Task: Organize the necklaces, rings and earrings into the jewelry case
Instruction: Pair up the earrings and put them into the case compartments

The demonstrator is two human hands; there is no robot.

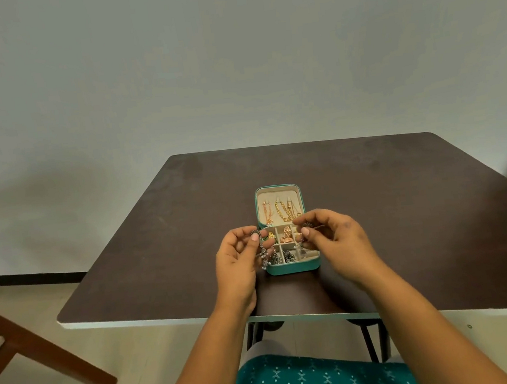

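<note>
1. Head view, looking down past two bare forearms to a small teal jewelry case [292, 268] lying open near the front middle of a dark brown table [405, 206].

2. Both hands hover over the case's lower tray. The left hand [237, 256] has its fingers curled, thumb and forefinger pinching a dark silver-toned piece of jewelry [264, 252] that dangles beside the case's left edge. It looks like a beaded drop earring or a short chain; which one is too small to tell.

3. The right hand [334, 236] is also curled, its thumb and forefinger pinching a small dark piece [308, 226] above the right side of the tray. Whether this is a second item or the other end of the same one cannot be told.

4. Handling, as a judgement: the dangling piece is very light and limp, so it swings and can snag on the dividers. Its small beads look delicate. The best hold is a fingertip pinch at the top hook or clasp, letting the rest hang free and lowering it in bottom first.

5. Appearance of the case: the cream-lined lid [278, 195] lies flat on the far side, with gold chain necklaces [284, 212] hanging in it.

6. The tray is split into small cream compartments. A coppery bell-shaped earring [288, 236] sits in a middle one, a small gold piece [271, 235] to its left, and dark silver pieces [288, 255] in the near row.

7. A wooden chair [43, 351] stands at the lower left.
</note>
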